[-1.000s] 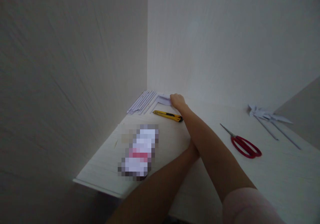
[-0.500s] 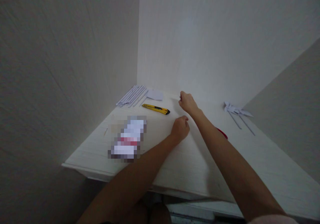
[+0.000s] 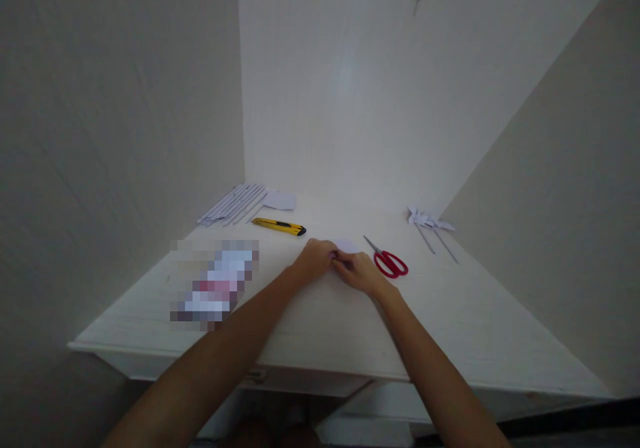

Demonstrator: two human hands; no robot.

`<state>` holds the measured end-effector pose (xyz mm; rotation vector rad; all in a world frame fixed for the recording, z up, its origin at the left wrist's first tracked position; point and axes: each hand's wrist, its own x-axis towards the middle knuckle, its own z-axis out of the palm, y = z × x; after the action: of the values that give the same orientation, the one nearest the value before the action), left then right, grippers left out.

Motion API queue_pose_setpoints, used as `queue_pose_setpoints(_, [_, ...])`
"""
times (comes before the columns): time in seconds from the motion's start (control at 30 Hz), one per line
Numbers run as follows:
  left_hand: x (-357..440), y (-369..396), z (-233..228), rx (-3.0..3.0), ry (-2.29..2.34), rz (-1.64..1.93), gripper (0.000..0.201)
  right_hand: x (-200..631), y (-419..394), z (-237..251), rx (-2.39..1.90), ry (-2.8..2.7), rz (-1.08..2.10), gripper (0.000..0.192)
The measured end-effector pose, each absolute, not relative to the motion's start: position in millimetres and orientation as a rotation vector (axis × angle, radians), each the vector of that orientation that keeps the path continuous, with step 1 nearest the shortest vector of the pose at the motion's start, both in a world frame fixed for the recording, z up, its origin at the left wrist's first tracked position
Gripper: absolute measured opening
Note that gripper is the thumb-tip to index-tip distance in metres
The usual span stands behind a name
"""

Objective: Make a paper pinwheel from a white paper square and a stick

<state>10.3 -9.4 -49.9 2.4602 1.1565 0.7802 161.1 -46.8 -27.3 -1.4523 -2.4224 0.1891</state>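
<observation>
My left hand and my right hand meet over the middle of the white table, fingertips pinched together. Between them is a piece of white paper, mostly covered by my fingers, with one pale part showing behind them. Just right of my right hand lie scissors with red handles, blades pointing away to the left. A yellow utility knife rests behind and to the left of my left hand.
Thin rolled paper sticks lie at the back left beside a flat paper sheet. Paper pinwheels on sticks are at the back right. A blurred-out phone-like object lies by my left forearm. Walls enclose the table.
My hands were apart, the right one farther back; now they have come together on the paper. The scissors, mostly behind my right forearm before, show fully. The view has shifted.
</observation>
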Motion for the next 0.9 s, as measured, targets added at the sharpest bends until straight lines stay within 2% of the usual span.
queue_pose_setpoints(0.17, [9.8, -12.2, -50.9, 2.573, 1.108, 0.75, 0.04, 170.3, -47.9, -34.9, -1.288, -2.311, 0.396, 0.033])
queue_pose_setpoints(0.3, [13.5, -13.8, -58.8, 2.647, 1.043, 0.523, 0.042, 166.8, -42.8, -41.7, -1.265, -2.177, 0.344, 0.026])
queue_pose_setpoints(0.47, [13.7, -14.9, -61.2, 2.748, 1.081, 0.444, 0.046, 167.6, -30.7, -53.1, -1.318, -2.008, 0.229, 0.026])
queue_pose_setpoints(0.7, [11.7, -19.5, -54.1, 2.805, 1.109, 0.291, 0.06, 180.9, -16.4, -76.4, -1.275, -2.363, 0.189, 0.05])
queue_pose_setpoints(0.9, [10.8, -20.9, -56.2, 2.848, 1.109, 0.266, 0.07, 181.9, -16.7, -71.6, -1.333, -2.542, 0.143, 0.054])
